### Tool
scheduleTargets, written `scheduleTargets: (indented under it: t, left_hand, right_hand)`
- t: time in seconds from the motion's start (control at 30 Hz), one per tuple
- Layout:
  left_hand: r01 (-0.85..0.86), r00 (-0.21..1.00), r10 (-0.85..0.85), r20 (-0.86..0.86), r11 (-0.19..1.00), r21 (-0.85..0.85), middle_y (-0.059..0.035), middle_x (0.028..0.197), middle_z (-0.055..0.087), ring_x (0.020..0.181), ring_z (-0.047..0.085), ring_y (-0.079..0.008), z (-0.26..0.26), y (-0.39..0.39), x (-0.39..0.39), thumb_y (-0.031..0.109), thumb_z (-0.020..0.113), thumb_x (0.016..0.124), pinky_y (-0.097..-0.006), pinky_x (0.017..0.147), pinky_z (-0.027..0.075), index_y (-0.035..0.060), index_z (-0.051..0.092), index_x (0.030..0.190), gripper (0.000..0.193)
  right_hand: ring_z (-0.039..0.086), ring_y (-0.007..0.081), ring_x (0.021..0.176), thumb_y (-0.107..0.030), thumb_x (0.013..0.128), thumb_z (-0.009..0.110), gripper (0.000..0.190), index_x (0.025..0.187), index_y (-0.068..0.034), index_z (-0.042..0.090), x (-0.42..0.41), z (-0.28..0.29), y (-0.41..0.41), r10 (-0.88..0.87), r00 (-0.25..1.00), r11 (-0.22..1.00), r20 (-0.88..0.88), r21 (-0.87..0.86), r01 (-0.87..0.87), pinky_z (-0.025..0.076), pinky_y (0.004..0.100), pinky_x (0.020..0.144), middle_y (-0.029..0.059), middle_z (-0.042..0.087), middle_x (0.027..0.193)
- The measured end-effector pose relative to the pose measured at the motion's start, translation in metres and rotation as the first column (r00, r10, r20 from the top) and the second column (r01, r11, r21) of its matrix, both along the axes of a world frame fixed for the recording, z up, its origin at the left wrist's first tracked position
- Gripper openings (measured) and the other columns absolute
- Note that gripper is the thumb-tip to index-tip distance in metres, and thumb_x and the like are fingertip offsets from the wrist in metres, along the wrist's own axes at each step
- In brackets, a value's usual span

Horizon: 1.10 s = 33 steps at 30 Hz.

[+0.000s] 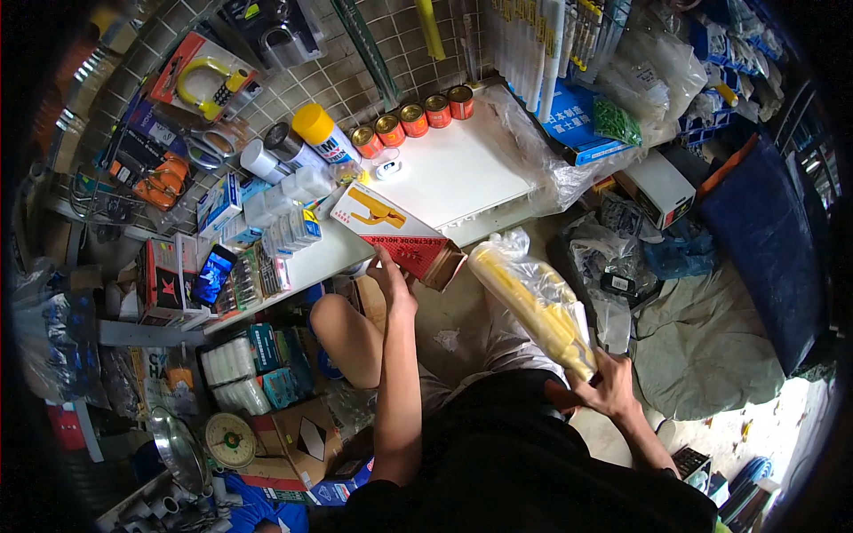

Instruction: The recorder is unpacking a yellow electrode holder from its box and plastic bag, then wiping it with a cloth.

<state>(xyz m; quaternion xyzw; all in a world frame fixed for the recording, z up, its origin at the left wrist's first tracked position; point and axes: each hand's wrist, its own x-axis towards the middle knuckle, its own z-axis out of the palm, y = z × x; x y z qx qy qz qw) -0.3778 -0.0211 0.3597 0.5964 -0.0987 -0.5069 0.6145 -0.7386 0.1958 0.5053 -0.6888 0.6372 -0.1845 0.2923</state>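
My left hand (394, 283) grips the underside of a red and white electrode holder carton (393, 230), which tilts over the front edge of the white shelf. A yellow holder is pictured on the carton, and its end flap (445, 266) hangs open toward the right. Off to the right, my right hand (608, 385) is closed on the lower end of a yellow electrode holder (533, 306) wrapped in clear plastic. The wrapped holder is wholly outside the carton, slanting up and left toward its open end. My fingers partly hide the holder's lower end.
The white shelf (460, 173) bears several red cans (413, 120), spray cans (326, 133) and small boxes. A lit phone (214, 274) leans at the left. Below it stand a dial scale (230, 440) and cardboard boxes. Plastic bags (620, 266) and a grey cloth (706, 340) lie right.
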Motion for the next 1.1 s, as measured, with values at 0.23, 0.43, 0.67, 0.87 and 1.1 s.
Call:
scheduleTargets:
  t: [0.23, 0.43, 0.67, 0.87, 1.1]
  left_hand:
    - [0.374, 0.912, -0.355, -0.205, 0.925, 0.063, -0.0164, 0.155, 0.039, 0.140, 0.044, -0.0386, 0.006, 0.008, -0.003, 0.084, 0.042, 0.090, -0.0559, 0.109, 0.044, 0.0189, 0.022, 0.160, 0.098]
    - [0.194, 0.979, -0.185, 0.086, 0.975, -0.107, -0.0117, 0.149, 0.048, 0.133, 0.049, -0.0242, 0.032, 0.072, -0.022, 0.064, 0.049, 0.100, -0.0417, 0.107, 0.043, 0.0104, 0.039, 0.152, 0.075]
    - [0.008, 0.999, -0.028, -0.044, 0.915, -0.403, -0.0100, 0.125, 0.063, 0.114, 0.061, -0.0187, 0.119, 0.113, -0.025, 0.012, 0.069, 0.097, -0.0359, 0.102, 0.048, 0.0012, 0.055, 0.133, 0.039]
    - [0.475, 0.688, -0.062, 0.723, 0.791, -0.385, -0.0136, 0.111, 0.065, 0.103, 0.065, -0.0245, 0.127, 0.129, -0.010, 0.000, 0.075, 0.086, -0.0350, 0.093, 0.051, -0.0009, 0.058, 0.116, 0.034]
    - [0.702, 0.476, -0.238, 0.846, 0.682, -0.203, -0.0166, 0.118, 0.067, 0.106, 0.069, -0.0252, 0.142, 0.139, 0.010, -0.004, 0.075, 0.082, -0.0355, 0.091, 0.054, -0.0003, 0.056, 0.124, 0.046]
  right_hand:
    - [0.062, 0.0229, 0.052, -0.037, 0.076, 0.085, 0.044, 0.090, -0.004, 0.060, 0.010, -0.063, -0.032, 0.180, 0.959, 0.834, -0.218, -0.483, -0.266, 0.051, 0.0350, 0.056, 0.0055, 0.060, 0.060]
    - [0.065, 0.0247, 0.060, -0.044, 0.076, 0.084, 0.052, 0.095, -0.001, 0.063, 0.034, -0.080, -0.061, 0.318, 0.927, 0.773, -0.199, -0.512, -0.375, 0.052, 0.0357, 0.062, 0.0079, 0.062, 0.067]
    - [0.070, 0.0329, 0.080, -0.046, 0.087, 0.075, 0.059, 0.127, -0.006, 0.056, 0.094, -0.138, -0.083, 0.327, 0.928, 0.906, -0.179, -0.218, -0.362, 0.058, 0.0429, 0.068, 0.0104, 0.065, 0.099]
    - [0.069, 0.0421, 0.094, -0.027, 0.091, 0.074, 0.046, 0.128, -0.004, 0.057, 0.139, -0.065, -0.107, 0.145, 0.980, 0.972, 0.134, -0.205, -0.115, 0.058, 0.0499, 0.076, 0.0177, 0.064, 0.121]
    - [0.071, 0.0359, 0.097, -0.022, 0.088, 0.078, 0.040, 0.122, -0.005, 0.066, 0.160, 0.080, -0.129, 0.478, 0.800, 0.855, 0.363, -0.402, -0.328, 0.058, 0.0409, 0.080, 0.0149, 0.070, 0.112]
